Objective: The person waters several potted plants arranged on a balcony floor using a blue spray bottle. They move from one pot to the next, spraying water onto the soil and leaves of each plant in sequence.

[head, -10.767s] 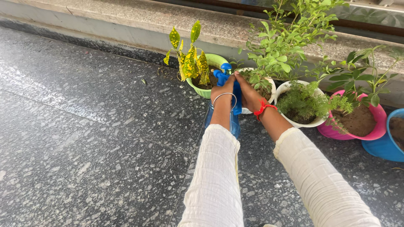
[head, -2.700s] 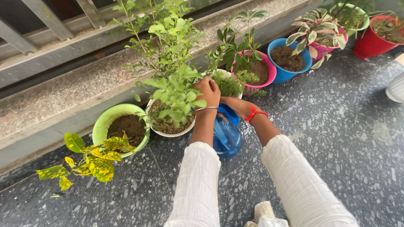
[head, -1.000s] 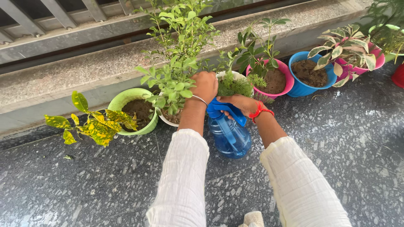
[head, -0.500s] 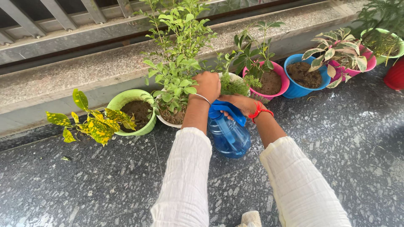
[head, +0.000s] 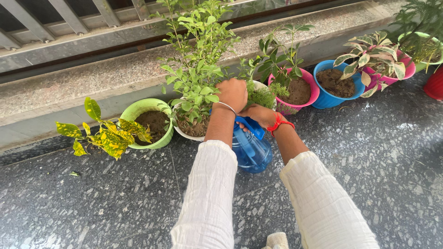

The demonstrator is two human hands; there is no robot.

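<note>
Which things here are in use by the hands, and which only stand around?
In use: left hand, right hand, blue spray bottle, white pot with the bushy plant.

Standing around: green pot, pink pot, blue pot, red pot.

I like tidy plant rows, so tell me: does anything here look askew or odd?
One thing: the yellow-speckled plant in the lime green pot leans far out over the rim, low over the stone floor, while the other plants stand upright. The blue pot shows only soil.
</note>
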